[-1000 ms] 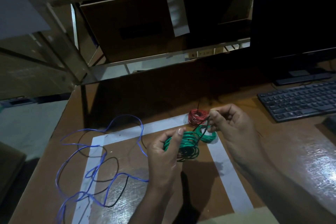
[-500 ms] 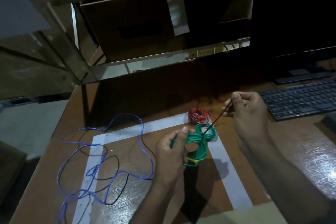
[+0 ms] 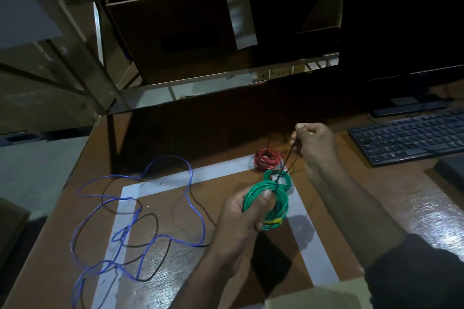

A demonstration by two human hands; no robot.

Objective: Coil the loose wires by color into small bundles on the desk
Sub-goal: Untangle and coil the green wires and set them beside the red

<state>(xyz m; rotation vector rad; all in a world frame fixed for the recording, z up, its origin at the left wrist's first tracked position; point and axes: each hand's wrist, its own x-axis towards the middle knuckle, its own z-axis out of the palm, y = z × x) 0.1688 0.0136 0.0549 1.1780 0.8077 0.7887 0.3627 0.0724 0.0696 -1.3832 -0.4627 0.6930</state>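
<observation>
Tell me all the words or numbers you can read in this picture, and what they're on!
None can be read.
Keyboard: its key letters are too small and dark to read.
Yellow band on the green wire coil: no print shows.
Pale strip on the shelf rail: it bears marks, too blurred to read.
Monitor: dark, no text shows.

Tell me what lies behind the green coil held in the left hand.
Behind the held green coil lies a second, smaller green coil on the desk, its near side covered. Farther back sits a red coil. The left hand hides the held coil's left side.
</observation>
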